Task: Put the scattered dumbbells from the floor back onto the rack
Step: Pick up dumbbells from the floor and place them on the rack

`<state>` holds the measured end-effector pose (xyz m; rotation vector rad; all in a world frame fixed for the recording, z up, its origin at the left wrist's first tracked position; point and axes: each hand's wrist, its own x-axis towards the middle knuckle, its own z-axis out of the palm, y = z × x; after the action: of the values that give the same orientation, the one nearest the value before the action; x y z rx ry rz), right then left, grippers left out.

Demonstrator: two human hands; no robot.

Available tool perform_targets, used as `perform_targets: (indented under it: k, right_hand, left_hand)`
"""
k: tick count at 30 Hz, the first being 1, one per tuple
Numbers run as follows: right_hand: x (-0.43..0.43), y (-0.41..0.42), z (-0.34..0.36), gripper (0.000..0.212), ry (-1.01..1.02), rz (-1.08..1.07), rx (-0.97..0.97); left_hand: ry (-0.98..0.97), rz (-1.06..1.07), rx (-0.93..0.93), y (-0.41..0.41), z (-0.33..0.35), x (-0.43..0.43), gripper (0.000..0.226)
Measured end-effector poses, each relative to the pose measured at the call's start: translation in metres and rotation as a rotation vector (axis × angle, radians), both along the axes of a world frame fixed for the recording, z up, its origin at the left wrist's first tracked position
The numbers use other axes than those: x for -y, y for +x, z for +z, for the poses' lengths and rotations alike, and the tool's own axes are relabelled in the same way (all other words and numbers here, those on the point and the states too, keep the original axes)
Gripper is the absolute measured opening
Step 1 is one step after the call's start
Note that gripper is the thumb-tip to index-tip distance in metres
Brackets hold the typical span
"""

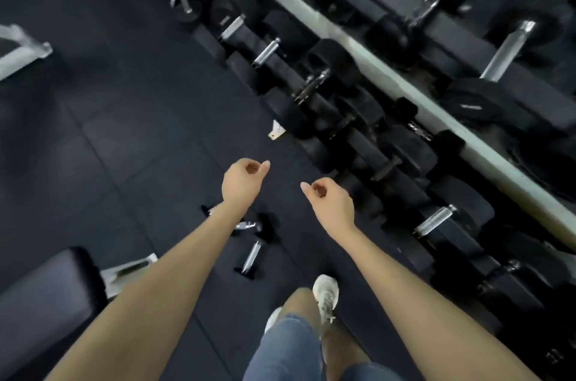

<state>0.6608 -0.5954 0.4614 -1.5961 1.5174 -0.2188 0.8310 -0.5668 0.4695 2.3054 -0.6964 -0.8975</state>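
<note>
Head view, looking down, some motion blur.

- L hand (241, 182): out in front over the floor (124, 131), back of hand up. Fingers (251, 168) curled in to the palm, thumb sticking fwd. Holds nothing.
- R hand (330, 201): same pose, just beside the L hand w/ a gap between. Fingers (319, 187) curled in, thumb out toward the L hand. Holds nothing.
- Dumbbell (252, 257): lying on the floor below and between the forearms, chrome handle, dark heads. Apart from both hands.
- 2nd dumbbell (249, 224): on the floor just beyond the first, partly hidden under the L forearm. Only handle and one dark head seen. Can't tell if the two touch.
- Rack (386, 76): pale beam running diagonally down the R side of the view. Upper tier carries big dumbbells (511, 50). Lower row (434, 220) packed head to head along the beam; can't tell if it sits on the lowest tier or the floor.
- Both floor dumbbells lie near the rack, to its L, not touching it.
- Bench (40, 296): dark pad, lower L corner, near the floor dumbbells.
- Shoe (325, 295): pale, on the floor between dumbbell and rack. Denim shorts (286, 346) at bottom edge.
</note>
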Motion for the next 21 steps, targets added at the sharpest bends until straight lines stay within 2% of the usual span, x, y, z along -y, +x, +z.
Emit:
perform_targets:
  k: [5,10,16,21]
  right_hand:
    - [-0.065,0.026,-0.038,0.037,0.111,0.125,-0.04]
    - [-0.129,0.065,-0.086,0.038,0.224,0.137,-0.098]
    - [-0.216,0.111,-0.174,0.038,0.387,-0.074,-0.179]
    - [-0.265,0.139,-0.268,0.039,0.482,-0.237,-0.219]
  left_hand:
    - [0.078,0.128,-0.019,0.032,-0.036,-0.086,0.033]
    - [0.165,0.209,-0.07,0.068,-0.081,-0.175,0.035]
    - [0.271,0.138,-0.175,0.126,-0.165,-0.263,0.034]
    - [0.347,-0.003,-0.225,0.163,-0.256,-0.294,0.025]
